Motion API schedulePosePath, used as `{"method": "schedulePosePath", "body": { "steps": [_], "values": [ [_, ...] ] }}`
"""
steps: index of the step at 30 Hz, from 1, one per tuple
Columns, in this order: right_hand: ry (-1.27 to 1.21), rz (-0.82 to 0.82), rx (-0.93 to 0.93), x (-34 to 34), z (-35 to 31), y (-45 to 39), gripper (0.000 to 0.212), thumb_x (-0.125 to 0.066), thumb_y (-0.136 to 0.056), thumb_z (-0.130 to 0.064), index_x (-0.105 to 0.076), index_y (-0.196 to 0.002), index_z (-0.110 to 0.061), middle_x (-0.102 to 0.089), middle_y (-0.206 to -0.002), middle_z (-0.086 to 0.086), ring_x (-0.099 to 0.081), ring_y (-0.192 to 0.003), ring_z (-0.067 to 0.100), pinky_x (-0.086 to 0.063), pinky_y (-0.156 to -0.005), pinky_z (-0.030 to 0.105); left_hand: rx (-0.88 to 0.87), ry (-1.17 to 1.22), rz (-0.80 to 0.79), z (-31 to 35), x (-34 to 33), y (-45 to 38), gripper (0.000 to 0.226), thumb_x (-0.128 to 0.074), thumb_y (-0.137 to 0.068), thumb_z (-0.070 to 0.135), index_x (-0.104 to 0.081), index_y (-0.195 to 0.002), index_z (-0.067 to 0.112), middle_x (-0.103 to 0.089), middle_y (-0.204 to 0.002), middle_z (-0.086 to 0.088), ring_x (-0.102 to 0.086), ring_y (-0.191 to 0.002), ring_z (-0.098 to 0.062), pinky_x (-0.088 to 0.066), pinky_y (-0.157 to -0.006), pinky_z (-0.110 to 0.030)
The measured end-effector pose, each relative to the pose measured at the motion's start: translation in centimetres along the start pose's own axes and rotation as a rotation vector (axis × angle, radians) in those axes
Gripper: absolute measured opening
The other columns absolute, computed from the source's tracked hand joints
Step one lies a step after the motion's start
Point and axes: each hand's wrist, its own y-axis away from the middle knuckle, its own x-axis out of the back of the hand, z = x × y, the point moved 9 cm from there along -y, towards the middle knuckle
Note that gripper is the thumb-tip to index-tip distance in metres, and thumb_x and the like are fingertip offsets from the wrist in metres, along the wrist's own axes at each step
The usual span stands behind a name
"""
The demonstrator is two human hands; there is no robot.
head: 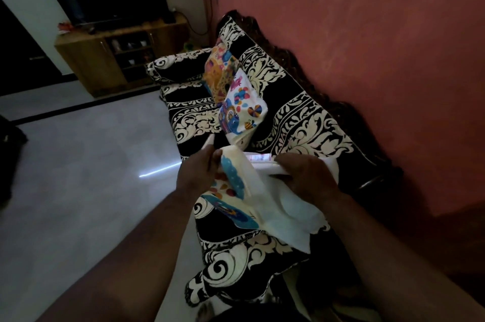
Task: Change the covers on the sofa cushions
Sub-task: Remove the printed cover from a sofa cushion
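While two printed cushions lean on the sofa, left hand and right hand grip a cushion cover above its seat.

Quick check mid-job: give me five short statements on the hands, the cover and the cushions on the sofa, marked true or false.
1. Both hands hold the printed cover. True: the left hand and the right hand each grip it.
2. Two cushions in colourful covers lie on the sofa. True.
3. The sofa throw is plain white. False: it is black with a cream scroll pattern.
4. The wall behind the sofa is green. False: the wall is reddish pink.
5. The cover lies flat on the floor. False: it is held above the seat.
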Motion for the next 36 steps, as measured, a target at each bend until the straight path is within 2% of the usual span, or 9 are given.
{"method": "schedulePosePath", "body": {
  "steps": [8, 13, 17, 20, 24, 27, 30, 33, 36],
  "values": [
    [-0.006, 0.087, -0.022, 3.1, 2.5, 1.2, 0.045, -0.056, -0.087, -0.055, -0.073, -0.11, -0.02, -0.075, -0.099, 0.003, -0.071, -0.085, 0.028, -0.055, -0.069, 0.035, -0.027, 0.014, -0.179, -1.9, -1.0, -0.8, 0.055, -0.022, -0.096, 0.068, -0.056, -0.076, 0.029, -0.058, -0.069, 0.008, -0.063, -0.068, -0.022, -0.04, -0.056, -0.028],
    [-0.112, 0.071, -0.152, 2.3, 4.4, 2.4, 0.047, -0.056, -0.086, -0.059, -0.07, -0.113, -0.022, -0.073, -0.102, 0.0, -0.07, -0.091, 0.025, -0.054, -0.075, 0.033, 0.06, 0.018, -0.288, -3.1, -0.8, -1.4, 0.054, -0.036, -0.104, 0.053, -0.074, -0.088, 0.018, -0.064, -0.073, 0.004, -0.06, -0.061, -0.01, -0.043, -0.054, -0.021],
    [-0.266, 0.069, -0.237, 1.6, 4.9, 2.6, 0.04, -0.06, -0.087, -0.056, -0.072, -0.109, -0.025, -0.071, -0.096, -0.008, -0.066, -0.089, 0.013, -0.044, -0.076, 0.022, 0.094, 0.017, -0.325, -4.8, -0.7, -1.4, 0.046, -0.043, -0.106, 0.041, -0.075, -0.098, 0.01, -0.073, -0.09, -0.011, -0.068, -0.078, -0.026, -0.052, -0.068, -0.033],
    [-0.304, 0.09, -0.256, 1.3, 4.0, 2.0, 0.037, -0.061, -0.087, -0.054, -0.072, -0.106, -0.024, -0.07, -0.093, -0.01, -0.063, -0.086, 0.007, -0.044, -0.077, 0.021, 0.097, -0.034, -0.334, -6.7, -0.3, -1.4, 0.042, -0.043, -0.106, 0.038, -0.074, -0.106, 0.009, -0.073, -0.103, -0.018, -0.068, -0.09, -0.031, -0.044, -0.07, -0.031],
    [-0.29, 0.029, -0.363, -1.2, 4.0, 1.7, 0.035, -0.063, -0.087, -0.052, -0.072, -0.107, -0.025, -0.068, -0.093, -0.011, -0.063, -0.09, 0.013, -0.045, -0.079, 0.026, 0.133, -0.054, -0.377, -9.5, -0.7, -0.9, 0.04, -0.041, -0.107, 0.037, -0.071, -0.111, 0.011, -0.07, -0.113, -0.02, -0.065, -0.103, -0.035, -0.037, -0.075, -0.03],
    [-0.263, -0.002, -0.467, -3.2, 4.2, 1.9, 0.03, -0.066, -0.088, -0.047, -0.071, -0.105, -0.023, -0.07, -0.094, -0.004, -0.065, -0.09, 0.021, -0.049, -0.079, 0.033, 0.204, -0.009, -0.425, -10.9, -1.7, -0.4, 0.042, -0.041, -0.106, 0.045, -0.071, -0.099, 0.017, -0.072, -0.103, -0.015, -0.065, -0.09, -0.028, -0.04, -0.072, -0.03],
    [-0.178, -0.151, -0.511, -5.8, 3.5, 1.9, 0.043, -0.057, -0.087, -0.061, -0.064, -0.108, -0.023, -0.069, -0.099, 0.0, -0.065, -0.094, 0.025, -0.051, -0.081, 0.04, 0.256, 0.161, -0.558, -9.5, -3.7, 0.2, 0.045, -0.04, -0.105, 0.048, -0.066, -0.08, 0.022, -0.069, -0.076, -0.001, -0.06, -0.067, -0.015, -0.041, -0.062, -0.027],
    [-0.033, -0.454, -0.537, -10.2, 2.3, 2.4, 0.049, -0.055, -0.085, -0.062, -0.053, -0.119, -0.028, -0.063, -0.12, 0.003, -0.061, -0.114, 0.029, -0.049, -0.091, 0.042, 0.148, 0.179, -0.67, -6.3, -5.7, 1.1, 0.05, -0.044, -0.101, 0.058, -0.066, -0.073, 0.024, -0.066, -0.068, 0.002, -0.06, -0.064, -0.011, -0.045, -0.064, -0.029],
    [-0.107, -0.735, -0.603, -15.9, 0.7, 5.3, 0.104, -0.062, -0.07, -0.076, -0.02, -0.155, -0.032, -0.035, -0.156, 0.002, -0.037, -0.144, 0.027, -0.034, -0.113, 0.051, 0.105, 0.171, -0.745, -5.9, -8.5, 3.1, 0.042, -0.05, -0.102, 0.048, -0.056, -0.066, 0.029, -0.058, -0.064, 0.006, -0.057, -0.058, -0.011, -0.052, -0.06, -0.034]
  ]
}}
